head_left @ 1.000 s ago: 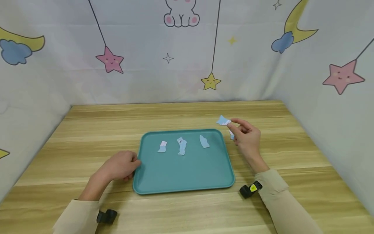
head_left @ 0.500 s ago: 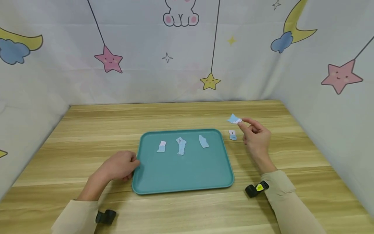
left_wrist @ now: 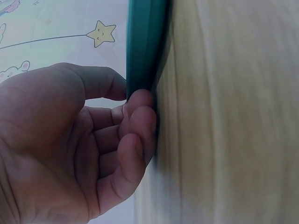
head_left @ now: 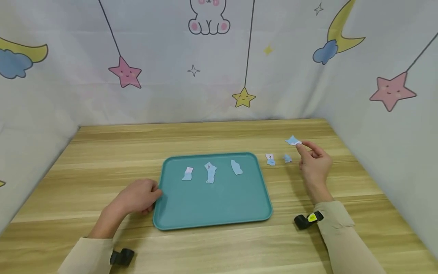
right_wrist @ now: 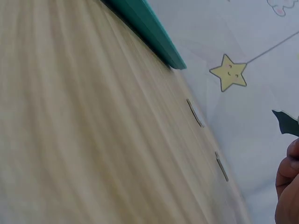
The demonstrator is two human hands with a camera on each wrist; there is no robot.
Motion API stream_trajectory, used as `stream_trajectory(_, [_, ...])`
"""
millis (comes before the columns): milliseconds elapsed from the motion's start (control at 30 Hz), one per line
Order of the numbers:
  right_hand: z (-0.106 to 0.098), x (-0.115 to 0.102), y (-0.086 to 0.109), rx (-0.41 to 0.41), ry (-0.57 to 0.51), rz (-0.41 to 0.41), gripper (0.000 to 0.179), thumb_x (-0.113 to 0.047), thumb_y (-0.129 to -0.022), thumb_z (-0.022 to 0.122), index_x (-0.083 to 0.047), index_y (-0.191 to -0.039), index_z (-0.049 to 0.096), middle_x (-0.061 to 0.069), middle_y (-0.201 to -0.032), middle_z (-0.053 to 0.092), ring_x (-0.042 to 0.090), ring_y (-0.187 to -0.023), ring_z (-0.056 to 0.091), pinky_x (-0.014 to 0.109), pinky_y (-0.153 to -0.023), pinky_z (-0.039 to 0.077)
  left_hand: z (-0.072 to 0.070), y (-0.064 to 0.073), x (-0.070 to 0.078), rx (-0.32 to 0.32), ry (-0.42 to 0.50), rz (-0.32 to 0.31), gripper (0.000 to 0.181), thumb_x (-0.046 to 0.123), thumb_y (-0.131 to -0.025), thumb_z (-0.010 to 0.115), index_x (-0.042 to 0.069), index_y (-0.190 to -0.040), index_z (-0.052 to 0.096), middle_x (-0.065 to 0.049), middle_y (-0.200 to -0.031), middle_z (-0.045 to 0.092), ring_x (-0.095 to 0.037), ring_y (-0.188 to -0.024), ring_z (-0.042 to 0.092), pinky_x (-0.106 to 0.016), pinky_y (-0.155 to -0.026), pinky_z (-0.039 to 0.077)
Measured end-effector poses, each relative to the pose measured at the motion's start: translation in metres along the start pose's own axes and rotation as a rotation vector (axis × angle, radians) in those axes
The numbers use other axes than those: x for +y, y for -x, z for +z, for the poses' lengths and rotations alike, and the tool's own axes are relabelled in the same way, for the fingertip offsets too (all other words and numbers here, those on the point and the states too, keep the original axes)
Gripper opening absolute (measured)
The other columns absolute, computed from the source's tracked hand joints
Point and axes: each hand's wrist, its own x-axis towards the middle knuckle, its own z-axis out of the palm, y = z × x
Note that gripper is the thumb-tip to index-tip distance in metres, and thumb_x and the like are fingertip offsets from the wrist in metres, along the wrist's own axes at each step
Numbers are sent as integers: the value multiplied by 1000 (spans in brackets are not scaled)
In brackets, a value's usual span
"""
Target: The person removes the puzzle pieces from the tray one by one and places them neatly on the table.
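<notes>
A teal tray point(head_left: 212, 205) lies on the wooden table. My left hand point(head_left: 138, 196) grips its left edge; in the left wrist view the thumb rests on the rim and curled fingers point(left_wrist: 142, 119) meet it from below. Three torn paper pieces lie on the tray: a small pink-and-blue one point(head_left: 187, 174), a longer jagged one point(head_left: 210, 173) and a plain light blue one point(head_left: 236, 167). Right of the tray, my right hand point(head_left: 315, 163) pinches a blue-and-white torn paper piece point(head_left: 292, 140) between thumb and forefinger, above the table.
Two more torn paper pieces lie on the table right of the tray: a white-and-blue one point(head_left: 270, 160) and a small blue one point(head_left: 287, 158). A patterned curtain point(head_left: 171, 99) encloses the table's back and sides. Each wrist wears a black camera point(head_left: 302, 221).
My right hand has moved right, away from the tray, carrying the pinched paper piece. The two pieces on the table have come into full view. The left hand stays on the tray's edge.
</notes>
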Motion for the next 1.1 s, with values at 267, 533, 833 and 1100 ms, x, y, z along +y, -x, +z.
stream_trajectory(267, [-10,7,-9,73,27,37,17,-14,-88,85,-6,-102,79,-8,-51,54,4,-37,47,17,-36,36,1,1,-1,-7,8,-15,29,16,-101,52,9,-73,55,-3,-59,60,-16,-49,57,-31,-52,46])
stream_trajectory(533, [-16,7,-11,89,85,47,8,-12,-89,84,-10,-95,78,-8,-49,50,3,-36,44,17,-36,34,1,-1,-3,-1,8,-5,29,15,-101,52,9,-73,55,-3,-59,60,-16,-49,58,-32,-51,46])
stream_trajectory(833, [-26,9,-14,92,448,64,23,-27,-91,82,-10,-105,77,-15,-49,48,3,-41,41,20,-41,34,2,-3,-4,2,3,4,29,16,-101,52,9,-73,55,-3,-60,61,-16,-49,58,-32,-51,45])
stream_trajectory(1100, [-34,8,-16,60,604,58,36,-30,-93,79,-3,-117,77,-17,-53,50,5,-48,45,22,-47,38,2,-3,-4,0,6,2,29,16,-101,52,9,-73,54,-4,-59,60,-17,-49,58,-32,-51,46])
